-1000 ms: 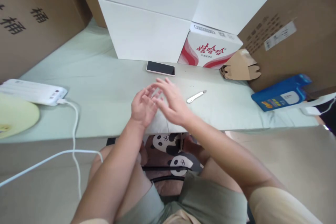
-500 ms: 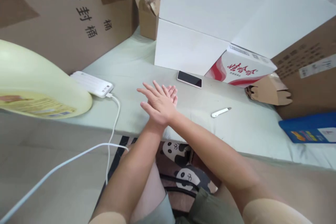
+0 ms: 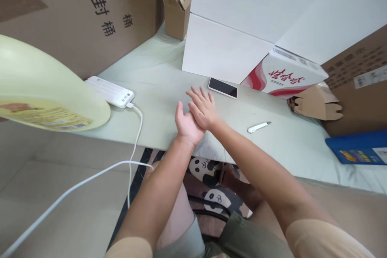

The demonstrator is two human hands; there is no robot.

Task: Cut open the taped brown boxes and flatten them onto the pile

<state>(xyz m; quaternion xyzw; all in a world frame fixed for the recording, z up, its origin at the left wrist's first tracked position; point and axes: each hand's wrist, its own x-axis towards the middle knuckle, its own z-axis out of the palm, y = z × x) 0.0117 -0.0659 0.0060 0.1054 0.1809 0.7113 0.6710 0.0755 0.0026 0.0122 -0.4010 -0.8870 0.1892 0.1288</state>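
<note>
My left hand (image 3: 190,128) is held palm up over the table's near edge, its thumb stretched out. The fingers of that hand are covered by my right hand (image 3: 204,109), which lies palm down across it with fingers spread. The two hands touch each other, and I see no object in either. Just beyond the right fingertips a smartphone (image 3: 223,88) lies face up with a dark screen. To the right of my hands rests a small white utility knife (image 3: 259,127), its blade tip showing.
A white power bank (image 3: 110,91) with a white cable (image 3: 139,124) lies behind a big pale-yellow bottle (image 3: 51,76) at left. White boxes (image 3: 225,46), a red-and-white carton (image 3: 282,74), torn cardboard (image 3: 319,104) and a blue packet (image 3: 358,148) line the back and right.
My right hand has slid to the right across the left one, uncovering the left palm and thumb. The whole view has shifted slightly; the objects on the table lie as before.
</note>
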